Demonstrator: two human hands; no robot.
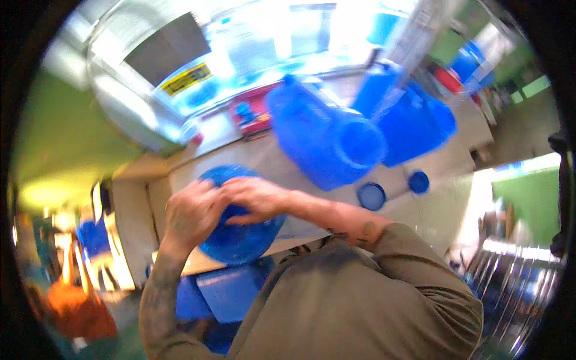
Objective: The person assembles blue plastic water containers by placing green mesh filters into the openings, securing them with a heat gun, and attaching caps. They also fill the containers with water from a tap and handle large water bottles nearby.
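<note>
A large round blue container (245, 243), seen from above, stands at the table's near edge and both my hands are on its top. My left hand (191, 211) is at its left side, with the fingers curled over the upper part. My right hand (255, 195) reaches across from the right, its fingers meeting my left hand and its thumb spread over the blue surface. Blur and the hands hide exactly what part the fingers grip. Beyond my right forearm is a big blue jug (312, 141) with a wide round opening facing me.
Another blue jug (417, 126) stands farther right. Two round blue lids (372, 196) lie on the pale table (441, 210) near the jugs. A red tray (251, 113) with small items sits by the window. Blue bins (231, 291) are below the table edge; a wire rack (516, 288) stands right.
</note>
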